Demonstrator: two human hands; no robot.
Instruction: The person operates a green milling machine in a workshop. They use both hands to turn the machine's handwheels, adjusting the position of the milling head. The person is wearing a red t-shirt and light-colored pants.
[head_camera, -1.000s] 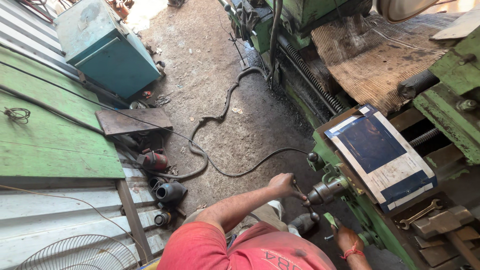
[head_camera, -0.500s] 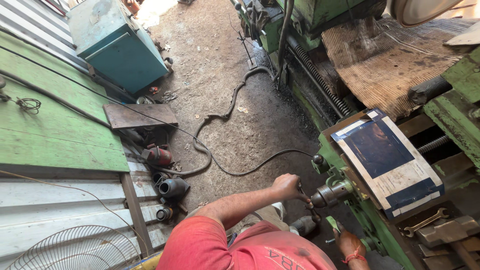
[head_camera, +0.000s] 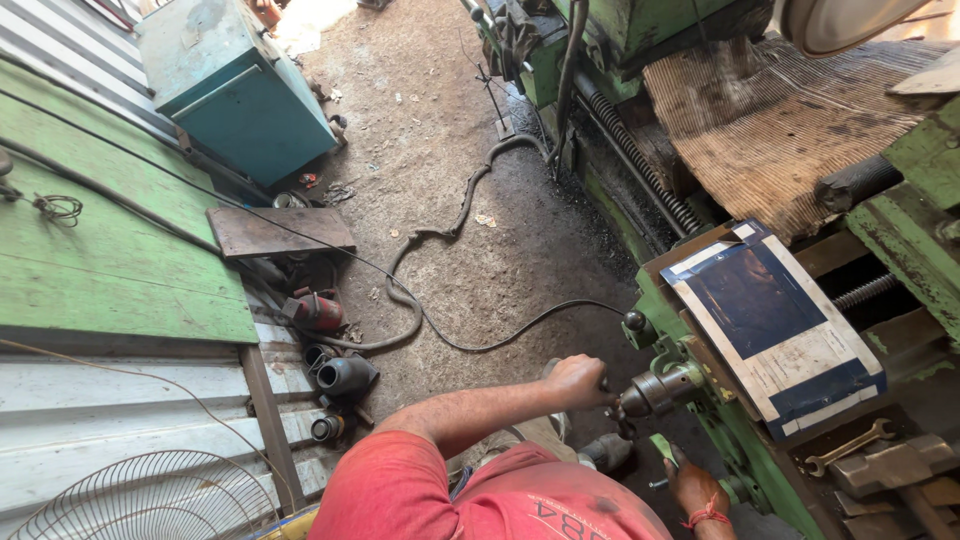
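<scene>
My left hand (head_camera: 578, 381) is closed around a dark crank handle on a grey steel hub (head_camera: 655, 390) at the front of a green lathe carriage (head_camera: 700, 350). The left arm reaches to it from my red shirt (head_camera: 480, 495) at the bottom edge. My right hand (head_camera: 697, 487), with a red thread on the wrist, sits lower at the lathe's apron. Its fingers touch a small green lever (head_camera: 661, 446), and I cannot tell whether they grip it. A blue and white board (head_camera: 770, 325) lies on top of the carriage.
A black hose (head_camera: 440, 250) snakes over the dirt floor. A teal metal cabinet (head_camera: 235, 85) stands at the upper left, a green wooden platform (head_camera: 90, 260) on the left, and pipe fittings (head_camera: 340, 375) below it. A wire fan guard (head_camera: 150, 500) and a spanner (head_camera: 850, 447) are also in view.
My left hand stays on the crank handle and my right hand stays low at the apron. The view has shifted slightly, so the floor and cabinet sit a little further right.
</scene>
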